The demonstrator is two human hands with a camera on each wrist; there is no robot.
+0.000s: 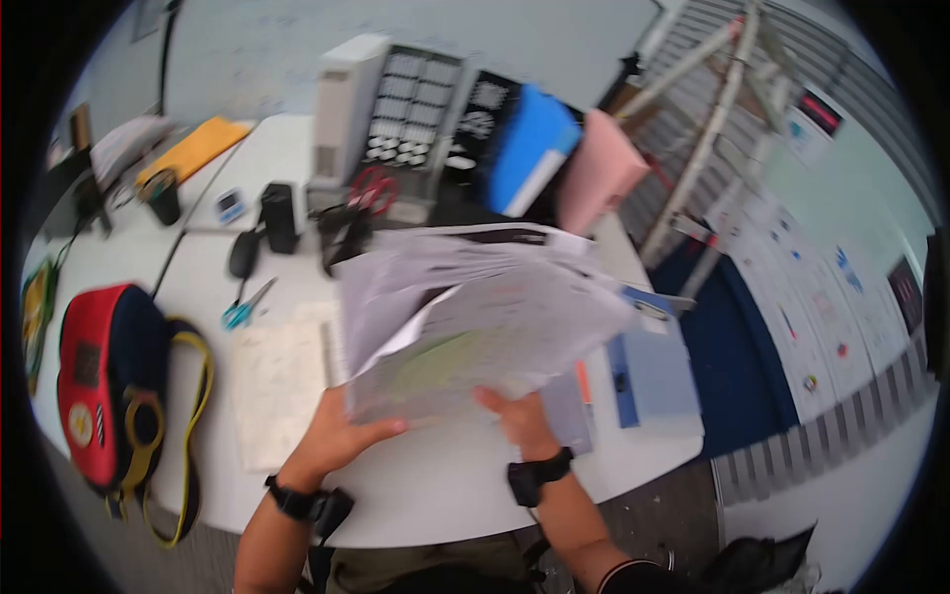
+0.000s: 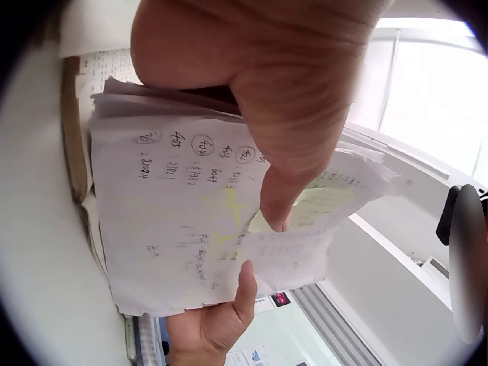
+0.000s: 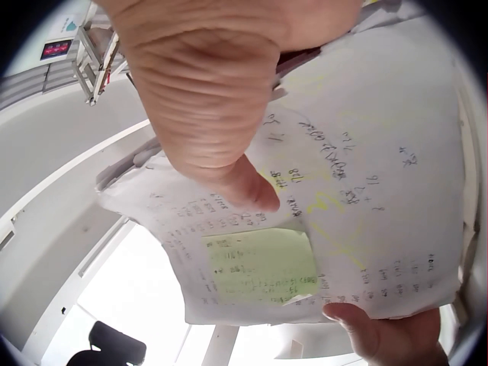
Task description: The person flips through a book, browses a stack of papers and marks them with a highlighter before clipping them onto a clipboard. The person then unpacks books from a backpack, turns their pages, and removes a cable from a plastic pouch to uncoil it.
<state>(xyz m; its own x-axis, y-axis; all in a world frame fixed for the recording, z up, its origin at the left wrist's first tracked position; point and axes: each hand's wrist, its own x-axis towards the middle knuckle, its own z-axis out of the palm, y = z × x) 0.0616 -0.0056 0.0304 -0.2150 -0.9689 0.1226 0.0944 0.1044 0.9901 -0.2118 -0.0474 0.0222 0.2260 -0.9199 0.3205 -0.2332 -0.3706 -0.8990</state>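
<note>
Both hands hold a thick, loose stack of white papers (image 1: 495,337) above the desk. My left hand (image 1: 341,436) grips the stack's lower left corner, thumb on the front sheet. At the lower right edge, my right hand (image 1: 520,421) pinches it with the thumb in front; the fingers behind are hidden. Handwriting and yellow marks cover the front sheet (image 2: 168,221) in the left wrist view. A green sticky note (image 3: 263,263) lies on that sheet in the right wrist view. The sheets fan apart at the top.
An open notebook (image 1: 277,391), teal scissors (image 1: 247,305) and a red and navy bag (image 1: 114,381) are at the left. Behind the papers stand file holders, a blue folder (image 1: 534,148) and a pink one (image 1: 599,170). A translucent blue folder (image 1: 658,371) lies at the right.
</note>
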